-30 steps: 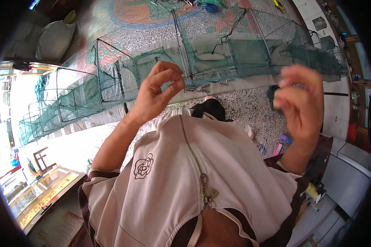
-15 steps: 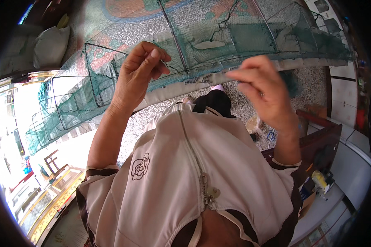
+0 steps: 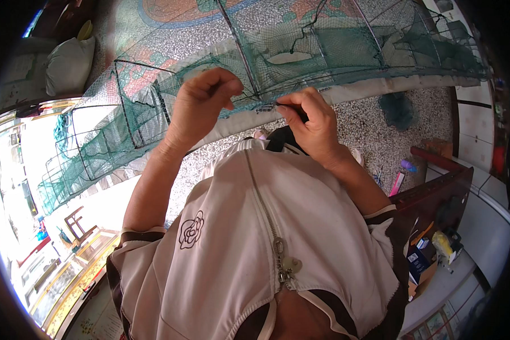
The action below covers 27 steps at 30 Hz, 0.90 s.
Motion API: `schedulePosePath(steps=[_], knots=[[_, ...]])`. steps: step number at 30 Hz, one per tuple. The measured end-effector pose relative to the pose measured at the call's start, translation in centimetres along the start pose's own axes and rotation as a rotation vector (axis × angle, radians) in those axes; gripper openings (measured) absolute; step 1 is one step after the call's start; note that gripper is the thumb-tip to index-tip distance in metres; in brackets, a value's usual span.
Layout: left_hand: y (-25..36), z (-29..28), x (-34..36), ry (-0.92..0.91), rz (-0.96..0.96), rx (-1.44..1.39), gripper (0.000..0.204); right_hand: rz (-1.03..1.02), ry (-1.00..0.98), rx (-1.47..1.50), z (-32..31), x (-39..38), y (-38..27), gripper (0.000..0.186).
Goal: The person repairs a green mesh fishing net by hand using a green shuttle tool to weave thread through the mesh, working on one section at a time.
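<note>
A long green mesh net (image 3: 345, 48) stretches across in front of me, held in shape by thin dark rods (image 3: 369, 34). Along its near edge runs a pale strip (image 3: 351, 93). My left hand (image 3: 204, 107) is closed over this edge, thumb and fingers curled together; whatever they pinch is too small to make out. Just to its right, my right hand (image 3: 314, 122) is pinched shut, with a tiny dark bit at the fingertips that I cannot name. A small gap separates the two hands.
On the speckled floor to the right lies a bunch of green netting (image 3: 396, 110). Dark red wooden furniture (image 3: 442, 195) stands at my right, near an opened box (image 3: 422, 263) of small items. A white sack (image 3: 71, 65) sits at the far left.
My right hand has come left and slightly down, close to the left hand, and its fingers have closed into a pinch. The left hand has shifted slightly right and down.
</note>
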<state>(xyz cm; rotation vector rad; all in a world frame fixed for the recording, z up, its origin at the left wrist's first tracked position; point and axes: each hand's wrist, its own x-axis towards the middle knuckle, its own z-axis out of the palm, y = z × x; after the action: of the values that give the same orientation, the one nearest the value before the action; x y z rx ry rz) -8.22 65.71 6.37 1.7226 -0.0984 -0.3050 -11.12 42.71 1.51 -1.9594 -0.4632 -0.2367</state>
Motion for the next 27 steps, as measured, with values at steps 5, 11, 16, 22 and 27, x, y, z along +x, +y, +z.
schedulePosePath(steps=[5, 11, 16, 22, 27], knots=[[-0.1, 0.4, 0.3, 0.049, -0.018, 0.173, 0.013, -0.079, 0.086, 0.152, 2.5, 0.5, 0.8, 0.018], [-0.1, 1.0, 0.1, 0.089, -0.086, 0.178, 0.012, -0.082, 0.055, -0.053, 1.8, 1.6, -2.0, 0.016], [-0.4, 1.9, -0.9, 0.221, 0.13, 0.167, 0.006, -0.247, 0.071, -0.398, 1.4, 3.4, -4.5, 0.018], [-0.7, 2.5, -2.2, 0.307, 0.294, 0.061, 0.004, -0.196, -0.131, -0.176, 2.1, 6.3, -3.6, 0.016], [-0.8, 1.4, -2.5, 0.262, 0.004, -0.529, 0.008, -0.306, -0.161, -0.014, 2.4, 7.7, -5.4, 0.014]])
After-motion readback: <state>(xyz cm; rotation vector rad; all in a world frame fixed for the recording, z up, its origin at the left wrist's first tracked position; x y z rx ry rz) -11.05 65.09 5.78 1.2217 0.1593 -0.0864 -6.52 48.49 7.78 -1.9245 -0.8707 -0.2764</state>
